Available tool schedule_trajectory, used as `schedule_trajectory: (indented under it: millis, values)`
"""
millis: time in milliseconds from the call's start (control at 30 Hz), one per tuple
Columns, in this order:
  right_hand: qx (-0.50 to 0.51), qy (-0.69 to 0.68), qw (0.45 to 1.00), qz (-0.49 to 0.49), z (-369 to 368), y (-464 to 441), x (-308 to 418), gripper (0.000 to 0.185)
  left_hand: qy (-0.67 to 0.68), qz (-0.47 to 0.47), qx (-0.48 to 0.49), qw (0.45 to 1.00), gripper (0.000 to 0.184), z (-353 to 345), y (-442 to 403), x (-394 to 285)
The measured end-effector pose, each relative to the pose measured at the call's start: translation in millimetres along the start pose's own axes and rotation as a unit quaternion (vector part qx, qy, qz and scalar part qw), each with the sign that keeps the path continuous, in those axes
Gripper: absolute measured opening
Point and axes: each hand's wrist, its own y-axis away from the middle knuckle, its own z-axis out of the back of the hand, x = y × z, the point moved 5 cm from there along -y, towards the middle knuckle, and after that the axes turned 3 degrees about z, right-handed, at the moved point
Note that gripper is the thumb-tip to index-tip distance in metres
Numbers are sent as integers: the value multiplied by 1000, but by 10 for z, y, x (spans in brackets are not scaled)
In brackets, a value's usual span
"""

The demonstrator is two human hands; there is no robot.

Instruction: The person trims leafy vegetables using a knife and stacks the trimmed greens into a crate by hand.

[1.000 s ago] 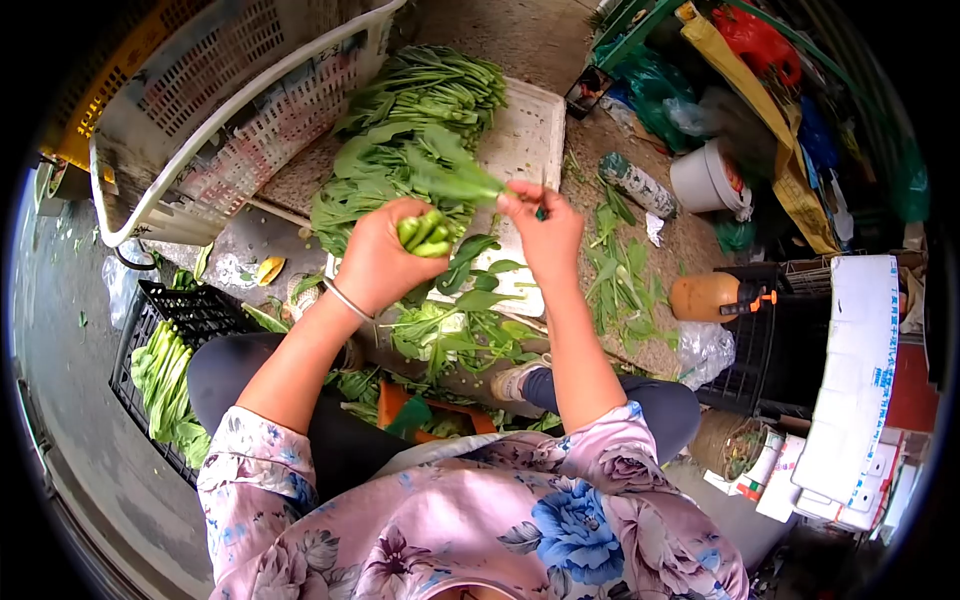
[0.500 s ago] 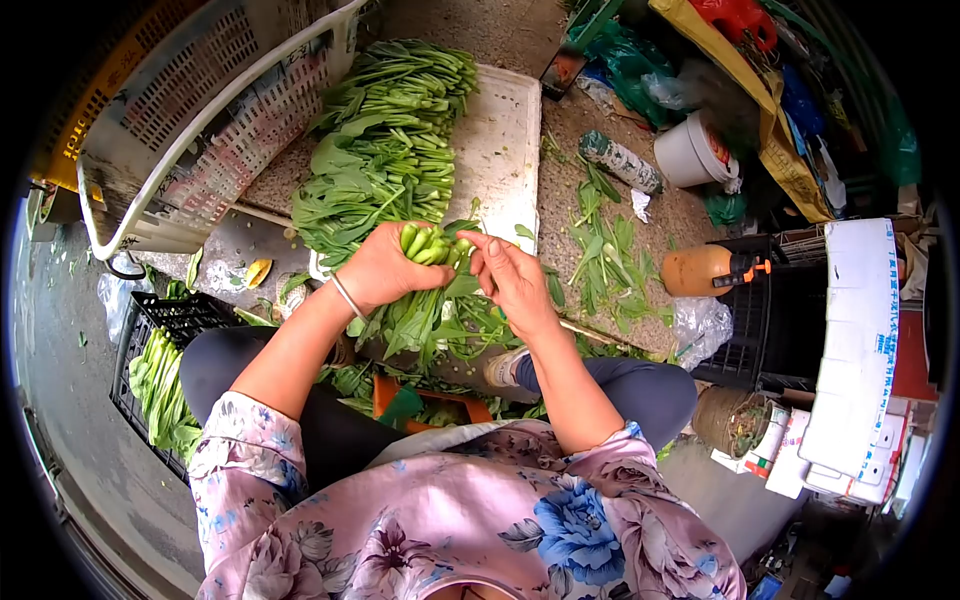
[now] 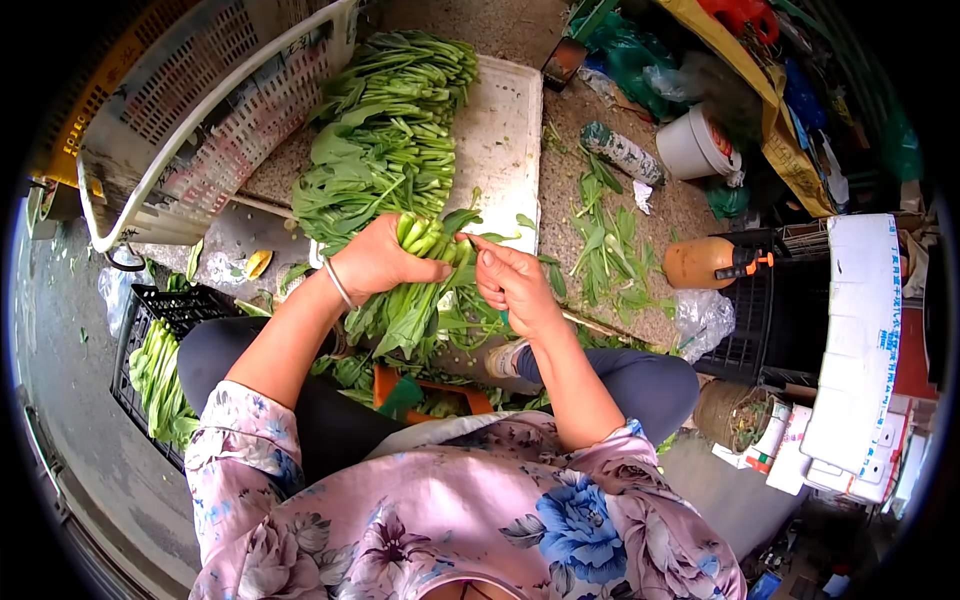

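My left hand (image 3: 372, 258), with a bangle on the wrist, is wrapped round a bunch of leafy greens (image 3: 420, 238); its cut stem ends point up and its leaves hang below. Beside those stems, my right hand (image 3: 515, 285) is closed on what looks like a small knife (image 3: 505, 317). Only its green end below the fist and a dark sliver by the thumb show; the rest is hidden. Just beyond my left hand, a long pile of the same greens (image 3: 390, 150) lies in rows on a white board (image 3: 505, 130).
A white plastic basket (image 3: 215, 125) stands at the left. Below it, a black crate (image 3: 195, 305) holds more greens. Loose leaves (image 3: 605, 250) lie right of the board, near a white bucket (image 3: 692, 145) and an orange spray bottle (image 3: 697, 263). An orange crate (image 3: 385, 385) sits between my legs.
The bunch has tipped a little in my left hand. My right hand has turned and closed more tightly beside the stems, and the green end below it now shows.
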Motion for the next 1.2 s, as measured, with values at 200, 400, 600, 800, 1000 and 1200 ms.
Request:
schedule_trajectory:
  millis: [200, 400, 600, 800, 1000, 1200]
  values:
    - [-106, -17, 993, -52, 199, 8, -269, 38, 15, 11, 16, 1000, 18, 21, 15, 32]
    - [-68, 21, 997, 25, -35, -30, -92, 35, 14, 22, 26, 999, 19, 38, -18, 149]
    - [-110, 105, 987, 60, 76, -48, 57, 25, -67, 35, 21, 997, 40, 84, -17, 156]
    - [-28, 237, 966, 94, -35, -79, 172, 21, -91, 11, 10, 996, 27, 123, -34, 192]
    - [-18, 176, 983, 40, -194, -190, 261, 21, -7, -10, -47, 999, 26, 154, -8, 163]
    - [63, 180, 981, 27, -319, -490, 334, 21, 68, 25, -4, 997, 35, 276, 52, 140]
